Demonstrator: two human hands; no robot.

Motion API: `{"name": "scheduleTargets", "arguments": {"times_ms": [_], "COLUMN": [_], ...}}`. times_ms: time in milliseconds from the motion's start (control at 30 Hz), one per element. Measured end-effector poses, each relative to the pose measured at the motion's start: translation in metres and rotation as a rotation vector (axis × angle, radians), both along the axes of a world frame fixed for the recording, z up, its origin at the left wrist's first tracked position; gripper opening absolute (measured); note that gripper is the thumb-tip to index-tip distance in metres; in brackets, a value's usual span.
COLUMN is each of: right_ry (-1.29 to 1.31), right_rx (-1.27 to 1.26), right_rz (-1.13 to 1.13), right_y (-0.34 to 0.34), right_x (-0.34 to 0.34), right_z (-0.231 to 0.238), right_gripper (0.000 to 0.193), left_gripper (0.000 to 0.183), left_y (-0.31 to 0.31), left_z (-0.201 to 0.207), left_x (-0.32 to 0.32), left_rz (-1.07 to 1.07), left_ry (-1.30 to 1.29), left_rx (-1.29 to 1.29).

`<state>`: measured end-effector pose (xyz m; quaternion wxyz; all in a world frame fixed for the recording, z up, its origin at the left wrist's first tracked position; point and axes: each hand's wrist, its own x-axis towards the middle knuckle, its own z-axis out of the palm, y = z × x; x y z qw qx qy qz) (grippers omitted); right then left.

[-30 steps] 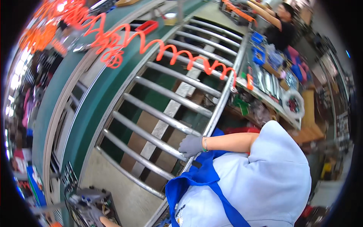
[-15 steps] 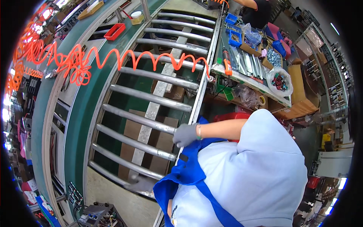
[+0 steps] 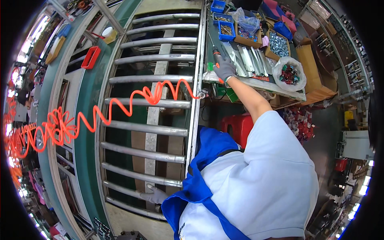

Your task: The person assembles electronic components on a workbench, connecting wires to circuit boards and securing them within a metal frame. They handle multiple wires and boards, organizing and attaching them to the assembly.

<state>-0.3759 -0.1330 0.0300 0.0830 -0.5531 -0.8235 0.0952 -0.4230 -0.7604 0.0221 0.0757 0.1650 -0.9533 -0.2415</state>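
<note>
Running alongside the person, a roller conveyor (image 3: 144, 153) stands left of a cluttered workbench (image 3: 294, 95). The gloved left hand (image 3: 155, 195) is over the conveyor's lower end, thumb parted from the fingers. The gloved right hand (image 3: 225, 69) covers an orange-and-black driver (image 3: 216, 54) at the workbench's near corner; whether its fingers grip it, I cannot tell.

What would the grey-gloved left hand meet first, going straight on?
The left hand would likely meet the silver, cylindrical metal roller directly ahead; depth is unclear, and they may be touching.
</note>
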Motion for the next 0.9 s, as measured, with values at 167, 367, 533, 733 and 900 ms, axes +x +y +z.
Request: {"name": "scheduleTargets", "arguments": {"times_ms": [167,367,533,733,900], "right_ry": [-0.148,-0.125,-0.200,-0.193,-0.294], "right_rx": [-0.222,-0.206,-0.163,-0.025,0.006], "right_rz": [0.041,0.050,0.022,0.191,0.154], "right_y": [0.034,0.066,0.078,0.081,0.063], "right_x": [-0.018,-0.012,0.027,0.061,0.047], "right_z": [-0.027,-0.032,-0.027,-0.039,-0.006], "right_gripper": [0.081,0.076,0.073,0.076,0.073], "left_gripper": [0.070,0.067,0.062,0.064,0.065], "left_y": [0.074,0.154,0.177,0.186,0.176], "left_z": [0.023,0.007,0.022,0.029,0.005], "left_x": [0.004,0.005,-0.007,-0.007,-0.002], "left_rz": [-0.113,-0.381,-0.374,-0.262,-0.186], "left_ry": [-0.145,0.000,-0.154,-0.051,-0.015], "left_rx": [0.099,0.352,0.367,0.405,0.418]}}
